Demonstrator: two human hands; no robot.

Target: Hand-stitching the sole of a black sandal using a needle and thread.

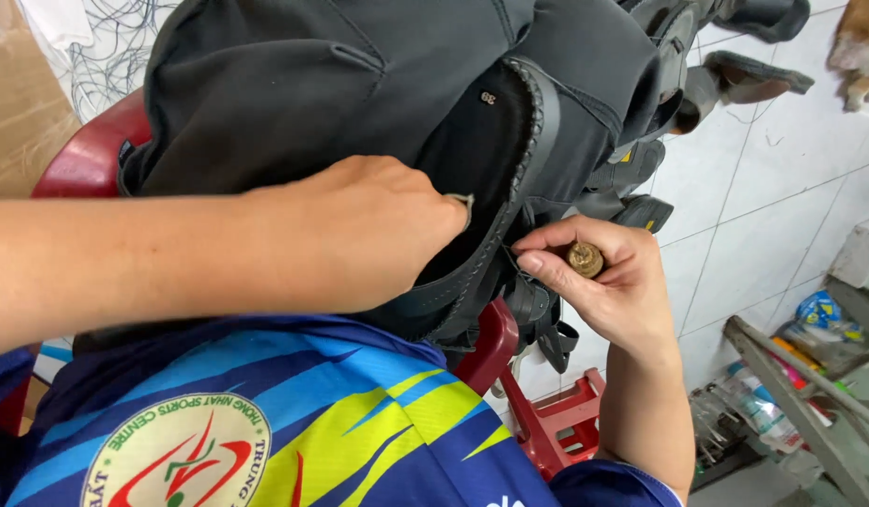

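At the centre of the view, on the person's lap, a black shoe sole [495, 202] lies with its matte inner face up, its rim edged by a ridged rubber band with a row of stitch marks; the left hand [359, 230] reaches in from nine o'clock and presses down on the sole's inner face, its fingers curled and close together, one fingertip capped by a dull grey thimble-like guard [462, 202]; at four o'clock from the sole, touching its rim, the right hand [608, 282] has its fingers pinched tight around a tool with a round brass-coloured, knurled handle end [584, 258]; the tool's tip is hidden against the rim; above, from eleven to one o'clock, dark grey soft fabric [293, 84] is bunched in folds; more black sandal straps and soles [631, 183] hang at two o'clock; a smooth red plastic chair [495, 343] shows at six o'clock; the glossy white tiled floor [782, 207] fills three o'clock.
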